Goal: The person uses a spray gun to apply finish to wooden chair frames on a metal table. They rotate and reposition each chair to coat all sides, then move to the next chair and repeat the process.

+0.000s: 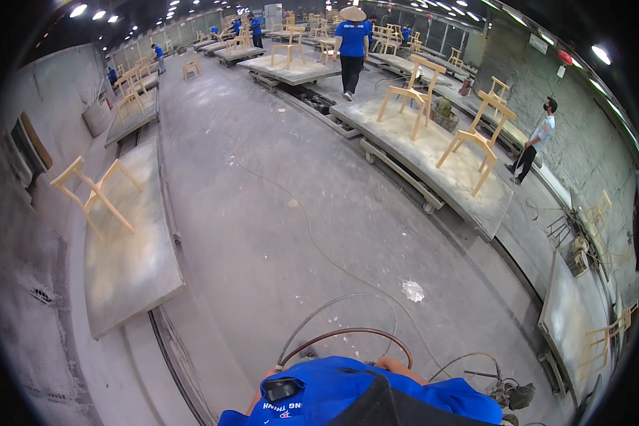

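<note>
At the lower edge, my blue shirt (376, 376) covers most of both arms. A strip of bare skin on my left arm (270, 374) shows beside the shirt, close to one end of a reddish-brown hose (344, 330). My right arm (400, 368) shows as a patch of skin near the hose's other end. Both sets of fingers are hidden, so whether either hand grips the hose cannot be told. A thin grey hose (331, 301) arcs over the brown one. On the floor to the right lies a dark tangled piece of equipment (511, 394) with a hose.
Flat carts bear wooden chair frames: a left cart (131, 277), a right cart (376, 138) and a near-right cart (564, 312). Floor rails (165, 355) run beside them. A long thin hose (309, 227) crosses the floor. A person (536, 142) stands at right, another (351, 50) walks ahead.
</note>
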Demonstrator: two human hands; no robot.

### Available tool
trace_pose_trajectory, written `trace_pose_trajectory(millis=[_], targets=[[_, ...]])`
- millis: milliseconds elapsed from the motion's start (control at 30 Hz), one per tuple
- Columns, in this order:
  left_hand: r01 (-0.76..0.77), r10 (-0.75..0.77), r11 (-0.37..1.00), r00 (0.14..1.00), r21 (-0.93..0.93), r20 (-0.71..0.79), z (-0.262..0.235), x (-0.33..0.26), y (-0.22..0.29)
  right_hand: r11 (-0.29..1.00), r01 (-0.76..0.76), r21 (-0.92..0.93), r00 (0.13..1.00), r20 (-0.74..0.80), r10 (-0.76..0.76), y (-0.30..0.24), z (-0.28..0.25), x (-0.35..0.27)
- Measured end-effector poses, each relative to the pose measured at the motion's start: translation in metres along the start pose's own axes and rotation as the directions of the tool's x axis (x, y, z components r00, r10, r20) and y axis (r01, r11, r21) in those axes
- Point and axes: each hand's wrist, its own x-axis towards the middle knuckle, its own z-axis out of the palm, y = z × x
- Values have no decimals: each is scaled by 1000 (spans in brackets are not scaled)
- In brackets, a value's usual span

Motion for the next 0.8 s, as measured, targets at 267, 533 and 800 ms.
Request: trace_pose_trajectory(millis=[267, 533, 800], targets=[[15, -14, 1000, 1000, 20, -6, 1, 66, 47, 990, 51, 132, 976, -217, -22, -36, -96, -20], [67, -68, 998, 994, -21, -83, 42, 96, 64, 999, 35, 41, 989, -147, -28, -19, -167, 4], [210, -209, 978, 959, -16, -193, 77, 107, 49, 989, 119, -92, 993, -6, -120, 0, -191, 44]])
